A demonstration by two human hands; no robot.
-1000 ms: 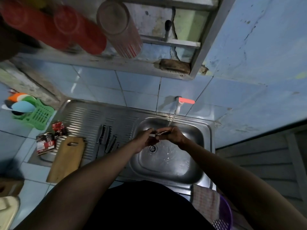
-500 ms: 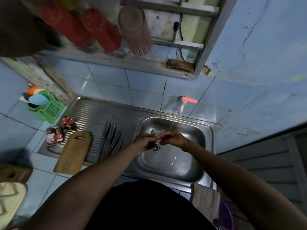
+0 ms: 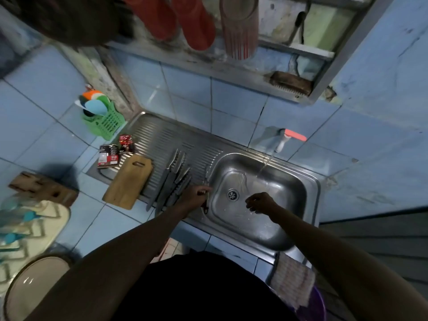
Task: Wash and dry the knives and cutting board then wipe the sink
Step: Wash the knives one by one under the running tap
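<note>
Several steel knives side by side on your drainboard, packet print unreadable, your left hand pinching a knife, right hand loosely curled, empty.

- Steel knives lie side by side on the ribbed drainboard, handles away from the person.
- One knife sits at the sink edge.
- Wooden cutting board lies flat left of them.

green basket, tan cutting board
</note>
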